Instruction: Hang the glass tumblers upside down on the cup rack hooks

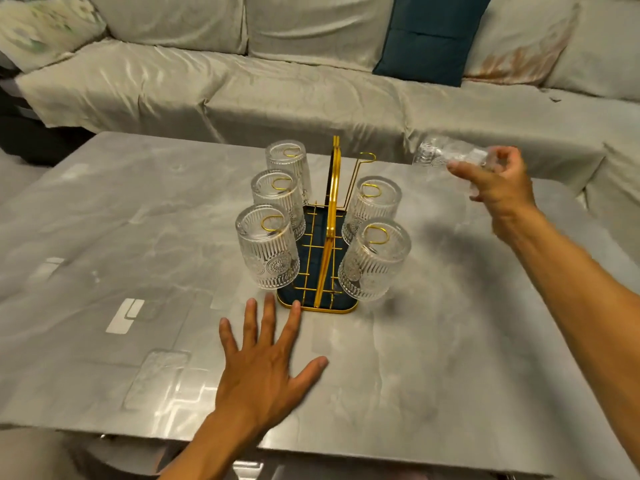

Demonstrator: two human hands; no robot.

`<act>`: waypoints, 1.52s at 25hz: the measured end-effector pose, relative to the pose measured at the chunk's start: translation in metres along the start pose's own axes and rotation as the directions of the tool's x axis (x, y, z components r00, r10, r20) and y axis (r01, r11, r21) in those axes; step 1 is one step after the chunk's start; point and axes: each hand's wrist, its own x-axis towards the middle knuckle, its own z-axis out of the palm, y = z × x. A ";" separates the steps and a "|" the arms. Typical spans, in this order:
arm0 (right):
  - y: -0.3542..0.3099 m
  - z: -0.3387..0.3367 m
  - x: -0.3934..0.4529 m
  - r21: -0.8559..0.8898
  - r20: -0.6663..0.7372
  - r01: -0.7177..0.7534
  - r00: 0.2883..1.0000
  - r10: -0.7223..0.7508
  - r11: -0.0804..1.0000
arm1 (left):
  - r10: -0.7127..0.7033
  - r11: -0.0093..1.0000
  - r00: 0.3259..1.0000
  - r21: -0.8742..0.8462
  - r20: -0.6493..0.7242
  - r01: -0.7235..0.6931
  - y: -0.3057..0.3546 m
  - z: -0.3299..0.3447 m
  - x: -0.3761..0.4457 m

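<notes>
A gold wire cup rack (pixel 328 237) with a dark blue base stands mid-table. Several ribbed glass tumblers hang upside down on its hooks: three on the left side, nearest one (pixel 266 249), and two on the right, nearest one (pixel 375 259). The far right hook (pixel 367 155) is bare. My right hand (pixel 495 183) is raised to the right of the rack, shut on a blurred glass tumbler (pixel 440 154) lying sideways. My left hand (pixel 266 362) rests flat on the table with fingers spread, just in front of the rack's base.
The grey marble-look table (pixel 104 237) has its near edge at the bottom of the view. A grey covered sofa (pixel 277 81) runs along the far side and right, with a dark teal cushion (pixel 429 36) on it.
</notes>
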 end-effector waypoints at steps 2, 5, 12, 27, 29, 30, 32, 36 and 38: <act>-0.040 -0.016 0.000 0.003 -0.036 0.054 0.998 -0.054 0.999 | 0.002 1.000 1.000 0.001 0.026 -0.002 0.004 -0.005 -0.001; -0.089 -0.011 -0.005 -0.078 -0.047 0.141 0.988 -0.145 0.987 | 0.007 1.000 0.999 0.006 0.035 -0.007 0.003 -0.011 -0.004; -0.105 0.058 -0.020 -0.384 0.140 0.423 0.905 -0.401 0.821 | -0.006 1.000 1.000 -0.020 0.004 0.006 0.002 -0.007 -0.001; -0.065 0.112 0.003 -0.490 0.333 0.364 0.918 -0.215 0.792 | -0.002 0.999 0.998 0.036 -0.065 0.004 0.007 -0.007 0.002; -0.060 0.117 0.004 -0.504 0.354 0.359 0.916 -0.191 0.786 | -0.013 1.000 0.997 0.015 -0.079 0.014 0.006 -0.006 0.004; -0.057 0.119 0.005 -0.511 0.359 0.350 0.917 -0.175 0.785 | -0.009 1.000 0.995 0.017 -0.095 0.011 0.006 -0.005 0.004; -0.054 0.121 0.006 -0.513 0.362 0.323 0.921 -0.141 0.795 | -0.007 1.000 0.994 0.010 -0.107 0.008 0.007 -0.004 0.003; -0.056 0.123 0.009 -0.512 0.384 0.281 0.920 -0.076 0.812 | -0.016 1.000 0.993 0.014 -0.116 0.017 0.005 -0.001 0.004; -0.056 0.122 0.011 -0.509 0.389 0.262 0.920 -0.052 0.820 | -0.010 1.000 0.992 0.016 -0.123 0.012 0.006 -0.001 0.005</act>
